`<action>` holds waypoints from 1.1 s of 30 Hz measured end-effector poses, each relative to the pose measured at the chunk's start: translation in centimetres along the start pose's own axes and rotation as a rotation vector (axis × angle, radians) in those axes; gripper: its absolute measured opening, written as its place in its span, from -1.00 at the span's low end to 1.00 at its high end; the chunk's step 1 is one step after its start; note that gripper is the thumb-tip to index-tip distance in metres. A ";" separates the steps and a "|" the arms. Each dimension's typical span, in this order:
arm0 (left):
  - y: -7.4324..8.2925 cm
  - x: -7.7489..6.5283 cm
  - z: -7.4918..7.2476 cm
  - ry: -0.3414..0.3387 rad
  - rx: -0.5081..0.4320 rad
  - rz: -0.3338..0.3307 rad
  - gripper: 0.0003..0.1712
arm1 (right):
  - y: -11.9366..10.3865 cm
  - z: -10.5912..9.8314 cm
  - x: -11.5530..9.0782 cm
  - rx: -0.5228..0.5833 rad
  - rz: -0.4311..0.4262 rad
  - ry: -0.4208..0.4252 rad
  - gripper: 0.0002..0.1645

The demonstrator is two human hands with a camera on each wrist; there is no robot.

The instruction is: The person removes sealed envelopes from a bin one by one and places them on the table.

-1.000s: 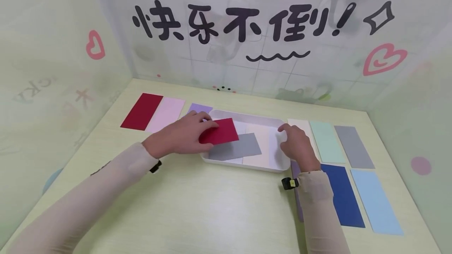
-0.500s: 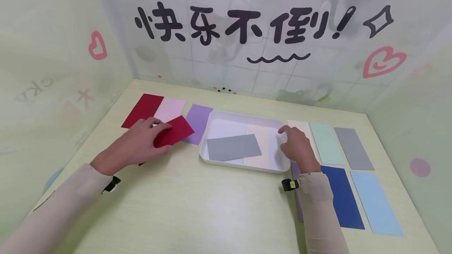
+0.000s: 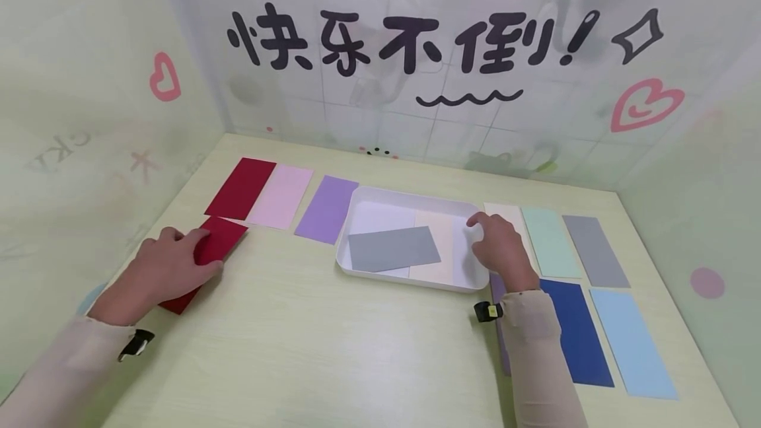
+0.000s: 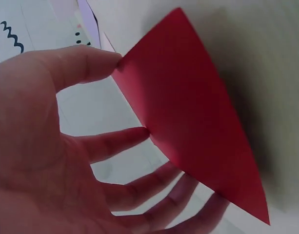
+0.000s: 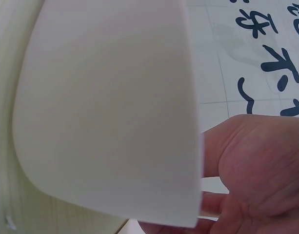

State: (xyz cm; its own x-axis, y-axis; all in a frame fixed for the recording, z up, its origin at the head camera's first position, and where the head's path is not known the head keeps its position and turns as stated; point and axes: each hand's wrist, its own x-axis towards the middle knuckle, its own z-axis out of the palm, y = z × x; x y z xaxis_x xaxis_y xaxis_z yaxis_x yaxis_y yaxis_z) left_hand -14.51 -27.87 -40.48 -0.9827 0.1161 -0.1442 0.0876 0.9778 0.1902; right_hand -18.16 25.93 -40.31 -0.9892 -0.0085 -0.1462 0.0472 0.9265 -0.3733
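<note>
My left hand [image 3: 163,269] holds a red card [image 3: 222,238] between thumb and fingers, at the left of the table. In the left wrist view the card [image 4: 183,107] is slightly bowed, with the fingertips along one long edge. The white tray [image 3: 416,201] stands in the middle; a grey card [image 3: 392,249] lies slanted in it over paler cards, one of them cream [image 3: 434,220]. My right hand [image 3: 502,249] grips the tray's right side, fingers curled over the rim. In the right wrist view the tray wall [image 5: 110,112] hides part of those fingers.
Dark red [image 3: 240,189], pink [image 3: 282,197] and purple [image 3: 327,210] cards lie left of the tray. Mint [image 3: 549,240], grey [image 3: 596,249], dark blue [image 3: 577,332] and light blue [image 3: 633,342] cards lie to its right. Printed sheets [image 3: 380,111] wall the table.
My left hand has carried the red card left from above the tray to beside the dark red card, uncovering the purple and pink ones. My right hand and the tray have stayed put.
</note>
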 end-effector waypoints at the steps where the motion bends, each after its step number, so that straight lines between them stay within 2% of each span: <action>1: -0.2 -0.1 0.0 -0.005 0.004 -0.010 -0.14 | 0.0 0.0 0.0 -0.001 -0.002 0.001 -0.47; 15: -0.3 -0.3 -0.1 -0.025 -0.007 -0.085 -0.15 | -0.1 -0.3 0.0 0.010 -0.018 0.013 -0.49; 22: 0.6 0.1 -0.3 0.003 -0.028 -0.095 -0.23 | -0.4 -0.4 0.1 0.010 -0.015 0.004 -0.49; 27: 3.8 1.6 -0.8 0.048 -0.001 -0.023 -0.22 | -0.3 -0.3 -0.1 0.005 -0.019 0.003 -0.48; 33: 10.1 3.4 -2.1 0.088 0.064 0.148 -0.27 | -0.1 0.0 -0.2 0.003 -0.021 0.010 -0.47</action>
State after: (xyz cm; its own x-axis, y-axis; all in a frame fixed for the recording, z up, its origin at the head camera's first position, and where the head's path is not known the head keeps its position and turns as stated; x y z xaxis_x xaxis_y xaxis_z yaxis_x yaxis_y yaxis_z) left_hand -17.36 -18.01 -37.00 -0.9685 0.2470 -0.0332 0.2401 0.9605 0.1406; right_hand -18.01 25.89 -40.23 -0.9913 -0.0243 -0.1291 0.0267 0.9250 -0.3791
